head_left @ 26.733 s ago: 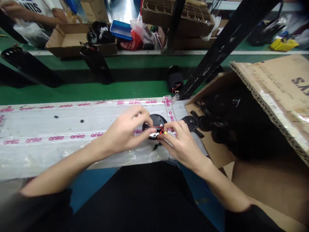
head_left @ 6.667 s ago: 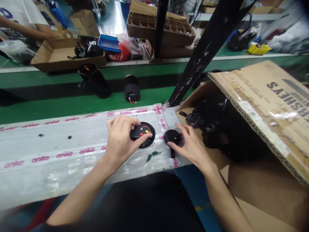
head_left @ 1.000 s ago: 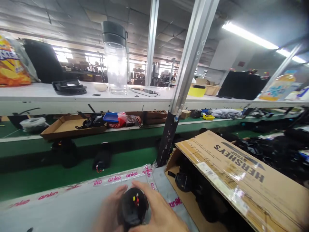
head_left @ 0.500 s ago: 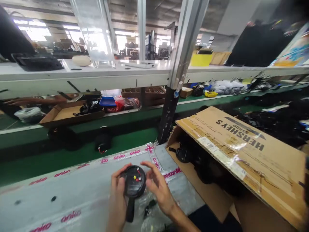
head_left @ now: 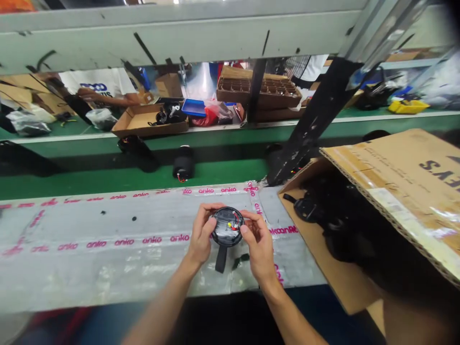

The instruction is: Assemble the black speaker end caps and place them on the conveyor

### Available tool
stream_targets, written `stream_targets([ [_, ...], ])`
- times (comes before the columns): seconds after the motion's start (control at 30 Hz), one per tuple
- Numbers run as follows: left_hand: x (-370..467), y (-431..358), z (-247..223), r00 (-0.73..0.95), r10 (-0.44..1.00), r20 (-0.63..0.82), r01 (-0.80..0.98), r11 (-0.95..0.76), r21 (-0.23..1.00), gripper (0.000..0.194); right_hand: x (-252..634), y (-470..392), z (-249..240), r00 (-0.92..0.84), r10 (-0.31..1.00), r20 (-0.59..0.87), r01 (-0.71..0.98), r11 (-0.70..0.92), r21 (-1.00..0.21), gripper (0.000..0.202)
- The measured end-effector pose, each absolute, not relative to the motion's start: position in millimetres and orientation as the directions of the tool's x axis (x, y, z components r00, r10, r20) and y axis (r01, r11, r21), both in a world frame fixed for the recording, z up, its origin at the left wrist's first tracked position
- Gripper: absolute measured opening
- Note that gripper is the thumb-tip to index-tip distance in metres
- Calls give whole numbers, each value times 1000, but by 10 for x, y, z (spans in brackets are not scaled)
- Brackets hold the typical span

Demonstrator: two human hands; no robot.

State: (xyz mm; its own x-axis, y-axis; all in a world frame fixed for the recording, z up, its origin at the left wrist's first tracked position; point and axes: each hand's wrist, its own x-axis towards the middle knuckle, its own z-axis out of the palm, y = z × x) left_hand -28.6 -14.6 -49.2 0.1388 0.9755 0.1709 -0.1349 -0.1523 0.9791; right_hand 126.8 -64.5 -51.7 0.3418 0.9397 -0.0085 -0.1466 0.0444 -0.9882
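A round black part (head_left: 225,232) with a short black strap and small red, white and yellow wire connectors is held above the grey, tape-covered work surface (head_left: 118,218). My left hand (head_left: 201,234) grips its left rim, thumb on the face. On the opposite rim, my right hand (head_left: 258,242) has its thumb and fingers closed on the part. The strap hangs down between my hands. Beside it, a small dark piece (head_left: 240,260) lies on the surface.
At the right, an open cardboard box (head_left: 338,282) holds black parts. A dark post (head_left: 309,120) stands behind it. Beyond the surface, a green bench bears a black cylinder (head_left: 183,163), a shallow carton (head_left: 143,122) and a blue tray (head_left: 194,108). A person (head_left: 104,86) is across the bench.
The view has tipped down and shifted. My right hand, which was apart from the round part with fingers spread, now grips its right rim.
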Motion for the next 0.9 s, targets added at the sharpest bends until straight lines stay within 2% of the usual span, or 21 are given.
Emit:
stream_targets([
  [0.07,-226,-148,-511,79,982,170,-145,-157,977,36,1260,-641,-514,354,935,9,-167,73,-983,40],
  [0.17,-172,-169,-503,34,995,93,-194,-85,977,30,1279,-625,-517,315,949,29,-233,107,-967,34],
  [0.33,-240,-122,-469,113,993,37,-261,-6,965,26,1331,-559,-536,269,962,50,-222,113,-968,28],
  [0.53,-197,-182,-447,143,985,92,-224,-58,973,30,1338,-533,-554,303,951,65,-273,152,-950,29],
  [0.7,-152,-343,-387,52,997,51,-131,-44,990,31,1334,-657,-472,327,945,25,-169,85,-982,25],
  [0.9,-18,-493,-395,-107,992,63,-128,-76,989,35,1226,-821,-455,429,896,118,-46,152,-987,20],
])
